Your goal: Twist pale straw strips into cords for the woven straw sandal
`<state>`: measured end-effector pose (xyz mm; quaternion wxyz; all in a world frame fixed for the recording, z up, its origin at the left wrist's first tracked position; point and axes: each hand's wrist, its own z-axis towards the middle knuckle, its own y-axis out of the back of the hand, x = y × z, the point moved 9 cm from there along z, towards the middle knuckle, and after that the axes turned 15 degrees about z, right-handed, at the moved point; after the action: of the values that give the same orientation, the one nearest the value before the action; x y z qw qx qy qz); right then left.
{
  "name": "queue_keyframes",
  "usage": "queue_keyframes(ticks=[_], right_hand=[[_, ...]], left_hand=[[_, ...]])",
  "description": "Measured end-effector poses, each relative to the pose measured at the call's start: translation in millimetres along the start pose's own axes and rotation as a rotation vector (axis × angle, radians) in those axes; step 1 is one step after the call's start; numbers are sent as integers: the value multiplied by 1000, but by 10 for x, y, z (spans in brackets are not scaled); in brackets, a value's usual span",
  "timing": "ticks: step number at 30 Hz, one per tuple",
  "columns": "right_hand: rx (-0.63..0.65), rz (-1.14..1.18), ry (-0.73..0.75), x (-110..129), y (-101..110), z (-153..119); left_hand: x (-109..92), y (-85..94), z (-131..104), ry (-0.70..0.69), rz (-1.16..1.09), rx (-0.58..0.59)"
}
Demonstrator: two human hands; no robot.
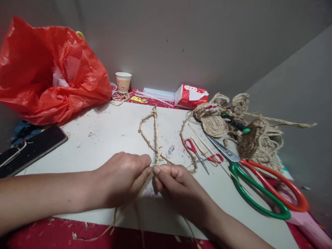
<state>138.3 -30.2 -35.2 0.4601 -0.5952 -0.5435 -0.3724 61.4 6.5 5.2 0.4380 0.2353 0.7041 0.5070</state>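
Observation:
A braided straw cord (pixel 156 131) runs up the white board from between my hands, bending at the top and looping back down on the left. My left hand (pixel 127 176) is closed in a pinch on the cord's near end. Pressed close beside it, my right hand (pixel 173 180) also pinches the braid with thumb and forefinger. Loose straw strands (pixel 114 221) hang from beneath the hands toward the board's front edge. Fingertips partly hide the spot where the strands meet.
Right of my hands lie small red scissors (pixel 192 146), large red-and-green-handled scissors (pixel 233 157) and coiled straw braid (pixel 215 122). Behind stand a tissue pack (pixel 185 97) and a paper cup (pixel 123 83). At left are a red plastic bag (pixel 85 76) and a phone (pixel 38 147).

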Motion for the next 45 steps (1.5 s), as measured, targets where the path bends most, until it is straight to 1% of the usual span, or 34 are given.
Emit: queue_keyframes(ticks=[2, 5, 9, 12, 14, 15, 17, 19, 21, 23, 24, 25, 27, 28, 29, 30, 31, 32, 33, 34, 35, 36, 37, 38, 40, 41, 43, 45], right_hand=[[11, 37, -2, 11, -37, -10], [15, 68, -2, 3, -62, -29], [8, 129, -33, -68, -61, -65], [-27, 143, -46, -101, -44, -80], [-43, 123, -50, -103, -47, -81], [-45, 111, -52, -101, -56, -80], [-45, 82, -63, -107, -74, -82], [-52, 83, -87, -136, -83, -89], [-74, 134, -123, -191, -75, -100], [-106, 211, -154, -249, -51, -111], [-118, 247, -161, -269, -37, -115], [-123, 283, -165, -282, -27, -117], [-103, 346, -160, -285, -24, -115], [-79, 370, -150, -274, -30, -111], [-51, 384, -139, -258, -38, -106], [-25, 383, -126, -241, -43, -100], [-4, 368, -112, -222, -43, -92], [16, 349, -99, -205, -42, -82], [38, 333, -93, -194, -48, -72], [64, 317, -89, -184, -58, -63], [86, 301, -89, -179, -68, -54], [103, 283, -92, -177, -75, -47], [113, 263, -96, -177, -77, -41], [116, 248, -99, -177, -74, -35], [135, 248, -98, -164, -73, -30], [159, 260, -99, -157, -81, -31], [203, 272, -116, -160, -85, -40], [211, 236, -169, -211, -49, -52]], left_hand=[[-68, -50, -40, -18, 37, 31], [-170, -79, -95, -68, 219, 23], [-220, -123, -154, -105, 390, 28], [-305, -142, -196, -176, 521, -44], [-353, -158, -218, -186, 615, -99], [-365, -175, -224, -174, 651, -104], [-391, -231, -233, -155, 691, -70], [-441, -284, -251, -164, 696, -26], [-517, -298, -290, -196, 678, -26], [-608, -283, -349, -259, 637, -48], [-652, -238, -381, -294, 598, -85], [-676, -156, -407, -312, 542, -144], [-657, 92, -433, -318, 350, -293], [-578, 246, -422, -271, 218, -377], [-462, 370, -390, -205, 65, -432], [-312, 452, -337, -113, -102, -459], [-125, 458, -265, 30, -268, -440], [7, 375, -181, 131, -457, -356], [77, 228, -98, 204, -651, -228], [75, 51, -31, 242, -827, -70], [19, -108, 12, 244, -972, 82], [-36, -221, 33, 239, -1070, 189], [-67, -289, 45, 231, -1120, 242], [-73, -319, 54, 223, -1135, 250], [-55, -335, 59, 205, -1111, 234], [-49, -351, 54, 198, -1091, 250], [-46, -398, 36, 192, -1055, 321], [-37, -404, 35, 174, -1025, 353]])
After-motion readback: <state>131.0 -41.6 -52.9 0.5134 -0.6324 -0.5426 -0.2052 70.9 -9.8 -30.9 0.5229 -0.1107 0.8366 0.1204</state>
